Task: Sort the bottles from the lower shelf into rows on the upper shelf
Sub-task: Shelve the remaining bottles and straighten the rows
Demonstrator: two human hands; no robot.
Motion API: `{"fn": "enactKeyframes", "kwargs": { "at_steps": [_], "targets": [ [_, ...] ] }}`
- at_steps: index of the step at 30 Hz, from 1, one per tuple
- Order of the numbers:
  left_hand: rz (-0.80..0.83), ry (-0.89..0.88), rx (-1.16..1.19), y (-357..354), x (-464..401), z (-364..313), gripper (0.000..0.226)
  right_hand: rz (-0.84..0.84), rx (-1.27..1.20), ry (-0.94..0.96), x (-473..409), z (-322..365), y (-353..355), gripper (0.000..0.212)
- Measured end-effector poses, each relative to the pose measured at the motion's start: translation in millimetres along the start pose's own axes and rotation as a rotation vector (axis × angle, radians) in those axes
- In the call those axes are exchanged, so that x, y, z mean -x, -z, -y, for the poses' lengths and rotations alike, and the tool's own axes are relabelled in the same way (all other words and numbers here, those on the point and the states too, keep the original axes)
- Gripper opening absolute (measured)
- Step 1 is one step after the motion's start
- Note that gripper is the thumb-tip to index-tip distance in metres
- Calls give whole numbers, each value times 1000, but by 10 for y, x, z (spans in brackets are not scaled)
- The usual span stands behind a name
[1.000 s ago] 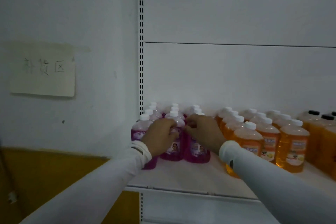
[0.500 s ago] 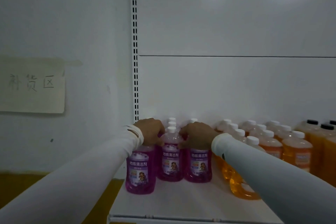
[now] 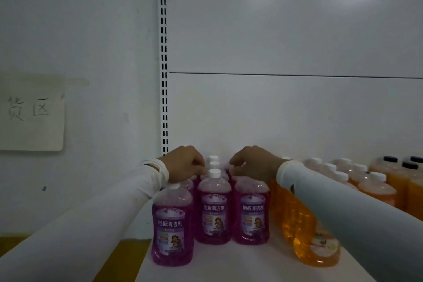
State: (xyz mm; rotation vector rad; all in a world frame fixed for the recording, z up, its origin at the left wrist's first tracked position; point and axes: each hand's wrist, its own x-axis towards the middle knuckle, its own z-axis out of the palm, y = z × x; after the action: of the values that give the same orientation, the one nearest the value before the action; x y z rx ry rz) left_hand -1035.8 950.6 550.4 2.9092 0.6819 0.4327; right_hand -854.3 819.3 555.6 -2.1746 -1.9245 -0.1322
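Nearest the edge of the shelf (image 3: 229, 261) stands the front purple bottle (image 3: 172, 224), a step ahead of its row, with two more purple bottles (image 3: 214, 210) level beside it and orange bottles (image 3: 375, 186) ranked to the right. Full of liquid, they will likely be heavy for their size; the smooth plastic looks slippery and may give a little under a squeeze, so the narrow neck under the white cap seems the surest hold. Each is clear, waisted, pink-purple inside, with a lilac label bearing Chinese print. Further back, the left hand (image 3: 184, 163) curls its fingers over the left row's caps, and the right hand (image 3: 254, 162) curls over the right row's; whether either truly pinches a cap cannot be told.
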Motion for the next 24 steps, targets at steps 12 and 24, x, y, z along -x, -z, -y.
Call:
{"fn": "enactKeyframes", "kwargs": {
  "at_steps": [12,24],
  "targets": [
    [75,42,-136,-177,-299,124,20,197,103,77,-558,-100,-124,24],
    [-61,-13,-58,52,-519,-144,23,62,97,-39,-320,-735,380,33]
  ]
}}
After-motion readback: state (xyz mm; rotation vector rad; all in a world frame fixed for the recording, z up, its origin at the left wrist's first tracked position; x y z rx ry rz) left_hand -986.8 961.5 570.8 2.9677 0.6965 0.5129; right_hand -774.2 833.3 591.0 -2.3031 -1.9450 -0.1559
